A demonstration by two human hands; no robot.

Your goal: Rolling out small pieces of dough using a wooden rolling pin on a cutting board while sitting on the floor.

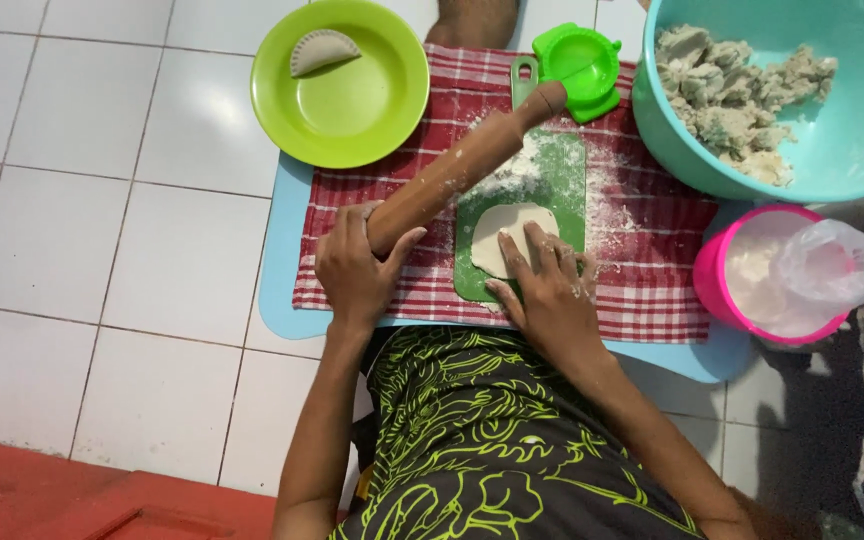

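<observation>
While seen from above, lime plate [352, 100] with one folded dumpling [320, 50] at left, left hand [357, 270] fingers wrapped around wooden rolling pin [462, 165], right hand [547, 290] fingers spread flat on dough disc [502, 232], green cutting board [562, 190] on checked cloth [642, 270], teal bowl [852, 150] of dough chunks right.

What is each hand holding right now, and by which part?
Left hand has a grip on the wooden rolling pin at its near end. Right hand holds nothing; its fingers rest flat on the dough disc.
</observation>
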